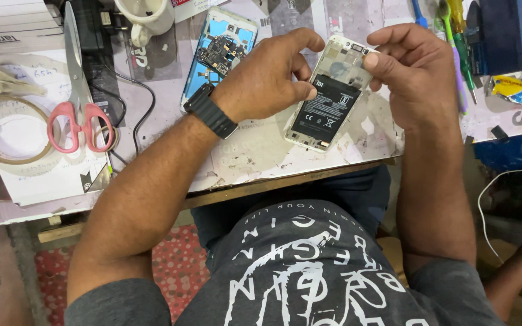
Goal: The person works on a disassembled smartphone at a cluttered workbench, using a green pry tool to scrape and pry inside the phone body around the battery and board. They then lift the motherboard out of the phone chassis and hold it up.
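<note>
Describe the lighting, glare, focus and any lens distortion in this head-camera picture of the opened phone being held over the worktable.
Head view: light is soft and even, with only faint shadows under the left hand and right hand; the opened phone is sharp, its black battery showing slight sheen; the worktable edge runs tilted and the scissors look stretched near the frame edge, suggesting a wide lens; the floor below is dim.

I am seeing an opened phone showing a black battery in a white frame, a blue-lined phone shell, pink-handled scissors, and a black watch strap.
</note>
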